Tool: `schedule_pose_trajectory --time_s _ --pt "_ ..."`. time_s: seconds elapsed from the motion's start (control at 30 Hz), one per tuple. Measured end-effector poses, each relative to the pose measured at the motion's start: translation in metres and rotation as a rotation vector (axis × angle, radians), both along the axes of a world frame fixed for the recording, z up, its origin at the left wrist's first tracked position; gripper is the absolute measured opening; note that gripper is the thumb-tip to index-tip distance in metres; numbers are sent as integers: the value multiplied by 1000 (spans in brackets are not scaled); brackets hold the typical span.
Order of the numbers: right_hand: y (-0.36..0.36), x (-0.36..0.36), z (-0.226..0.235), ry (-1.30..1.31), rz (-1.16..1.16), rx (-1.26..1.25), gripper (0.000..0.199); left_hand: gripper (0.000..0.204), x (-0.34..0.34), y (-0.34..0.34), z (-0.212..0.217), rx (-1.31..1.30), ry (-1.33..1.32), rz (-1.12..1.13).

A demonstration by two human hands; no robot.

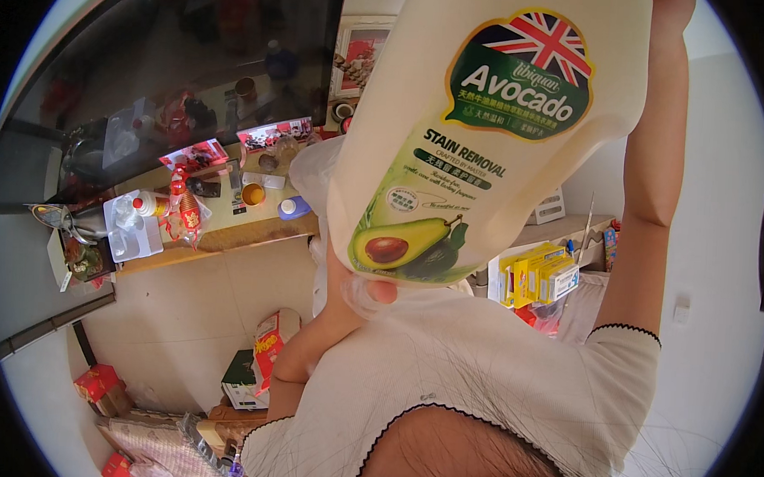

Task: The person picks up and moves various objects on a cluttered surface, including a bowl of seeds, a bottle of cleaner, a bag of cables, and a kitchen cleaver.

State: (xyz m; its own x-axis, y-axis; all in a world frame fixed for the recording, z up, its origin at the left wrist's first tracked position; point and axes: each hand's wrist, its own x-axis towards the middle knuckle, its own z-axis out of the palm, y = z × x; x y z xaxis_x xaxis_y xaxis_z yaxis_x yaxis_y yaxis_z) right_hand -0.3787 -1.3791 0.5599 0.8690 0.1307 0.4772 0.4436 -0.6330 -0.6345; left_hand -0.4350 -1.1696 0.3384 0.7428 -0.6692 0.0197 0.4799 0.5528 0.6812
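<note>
A large cream-white laundry detergent jug (495, 175) fills the upper middle, tilted and close in front of me. Its label has a green and flag-patterned badge above a picture of a halved avocado. My right arm is raised along the right side, and my right hand (675, 7) grips the jug's upper right; its fingers are largely cut off by the picture's edge. Against the base is my left hand (383, 291), mostly hidden behind the jug, with one fingertip showing. Clear plastic (358, 299) surrounds that fingertip. More clear plastic (317, 169) shows past the jug's left side.
On the left, a long cabinet (220, 244) stands below a dark television (176, 67). It carries an orange cup (253, 194), a blue bottle (295, 207) and a red gourd ornament (187, 209). Yellow boxes (534, 275) sit at right. Red boxes (103, 384) are lower left.
</note>
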Motion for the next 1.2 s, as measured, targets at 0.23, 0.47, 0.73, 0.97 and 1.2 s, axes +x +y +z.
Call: schedule_pose_trajectory --time_s 0.23,0.47,0.73,0.97,1.2 --pt "-13 6 -1 -384 328 -453 30 97 -4 1 -4 3 25 24" --pt "-18 9 -6 -492 385 -437 30 84 -7 6 1 106 260 -21" --pt "16 -13 2 34 3 33 46 66 -5 10 5 168 195 -3" --pt "-6 -17 -10 -74 -99 -140 31 49 -2 1 -32 -129 165 -170" --pt "19 -53 -50 -31 -26 -577 20 34 9 8 -77 519 -282 -486"
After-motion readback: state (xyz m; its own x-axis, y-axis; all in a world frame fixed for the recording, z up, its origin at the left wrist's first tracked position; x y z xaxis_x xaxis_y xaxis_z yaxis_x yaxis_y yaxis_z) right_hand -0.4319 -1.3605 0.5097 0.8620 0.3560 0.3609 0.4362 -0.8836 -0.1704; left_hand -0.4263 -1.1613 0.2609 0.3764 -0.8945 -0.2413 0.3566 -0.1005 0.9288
